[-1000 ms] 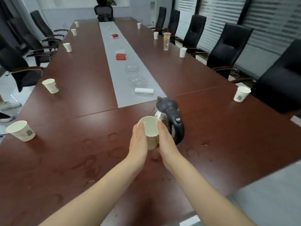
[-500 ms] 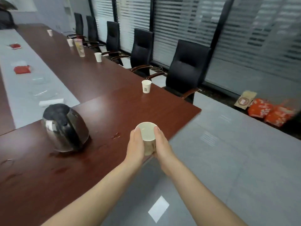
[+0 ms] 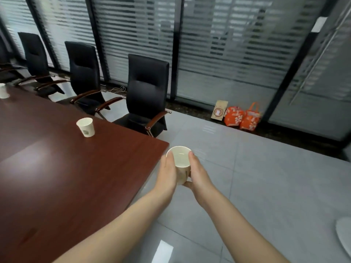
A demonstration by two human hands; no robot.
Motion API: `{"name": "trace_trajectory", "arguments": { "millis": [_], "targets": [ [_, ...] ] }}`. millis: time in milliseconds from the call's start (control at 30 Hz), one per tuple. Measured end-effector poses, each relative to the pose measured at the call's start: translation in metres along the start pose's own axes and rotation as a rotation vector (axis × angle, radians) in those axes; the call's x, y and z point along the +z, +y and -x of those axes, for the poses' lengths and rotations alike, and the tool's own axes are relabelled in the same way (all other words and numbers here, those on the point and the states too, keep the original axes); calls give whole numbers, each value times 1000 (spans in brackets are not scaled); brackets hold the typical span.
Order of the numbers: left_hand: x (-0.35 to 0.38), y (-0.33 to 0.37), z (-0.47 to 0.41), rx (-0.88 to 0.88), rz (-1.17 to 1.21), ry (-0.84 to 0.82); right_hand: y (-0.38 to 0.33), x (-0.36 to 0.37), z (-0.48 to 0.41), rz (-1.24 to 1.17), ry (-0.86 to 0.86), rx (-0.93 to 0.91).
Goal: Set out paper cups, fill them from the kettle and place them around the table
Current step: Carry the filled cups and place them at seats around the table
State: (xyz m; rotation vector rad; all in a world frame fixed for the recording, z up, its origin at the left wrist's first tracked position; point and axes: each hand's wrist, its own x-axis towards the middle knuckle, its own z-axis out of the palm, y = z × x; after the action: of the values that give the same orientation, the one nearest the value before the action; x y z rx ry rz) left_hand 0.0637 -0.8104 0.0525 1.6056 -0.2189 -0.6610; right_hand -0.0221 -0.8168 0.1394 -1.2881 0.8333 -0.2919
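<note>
The big brown table [image 3: 57,168] was on my left, and its corner pointed right at my hands. Black chairs [image 3: 146,92] stood along its far side, by the striped glass wall. Some orange bags [image 3: 241,117] sat on the gray floor by that wall, well apart from me.

One paper cup [image 3: 85,127] was already standing on the table in front of the nearest chair. Another cup [image 3: 3,91] peeked in at the far left edge. I could not see the kettle.

The cup I carried [image 3: 181,164] was out over the floor, just past the table corner, so the table lay to its left. I think my next move had to go that way, back over the wood. My left hand [image 3: 168,171] was the one nearer the table.

I held the cup with both hands, my left hand on one side and my right hand [image 3: 199,173] on the other, fingers wrapped snug. It stood up straight, mouth on top. It was white with a small picture on its side, and I saw water shining inside. I think it could spill if I tipped it.
</note>
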Motion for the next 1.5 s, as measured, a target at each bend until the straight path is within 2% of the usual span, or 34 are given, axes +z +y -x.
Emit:
{"name": "trace_trajectory", "arguments": {
  "millis": [33, 100, 167, 300, 700, 867, 900, 967, 1033, 1100, 1300, 1500],
  "targets": [
    [4, 22, 6, 39, 24, -35, 1, -12, -31, -21, 97, -19],
    [16, 39, -11, 72, 34, -82, -3, -34, -77, -67, 136, -18],
    [44, 46, -52, 28, 7, -45, -18, -47, -109, -66, 129, 7],
    [86, 70, -115, 11, -11, -110, -45, -73, -176, -62, 169, 7],
    [190, 124, -262, -35, -13, -147, -113, -151, -351, -77, 172, -12],
    [269, 80, -402, -35, -69, -131, -162, -186, -425, -17, 4, -28],
    [279, 101, -416, -8, -60, -158, -173, -193, -444, -5, -3, -44],
    [296, 166, -408, -73, 2, -79, -187, -208, -491, 5, 0, -71],
    [299, 193, -427, -13, 29, -49, -202, -223, -539, 20, 29, -93],
    [318, 196, -473, 36, 47, -33, -218, -234, -580, -11, 19, -79],
    [353, 228, -571, 45, 62, 26, -266, -250, -683, -29, -59, -64],
    [380, 249, -705, 69, 45, 61, -310, -252, -806, -38, -104, -73]
  ]
}}
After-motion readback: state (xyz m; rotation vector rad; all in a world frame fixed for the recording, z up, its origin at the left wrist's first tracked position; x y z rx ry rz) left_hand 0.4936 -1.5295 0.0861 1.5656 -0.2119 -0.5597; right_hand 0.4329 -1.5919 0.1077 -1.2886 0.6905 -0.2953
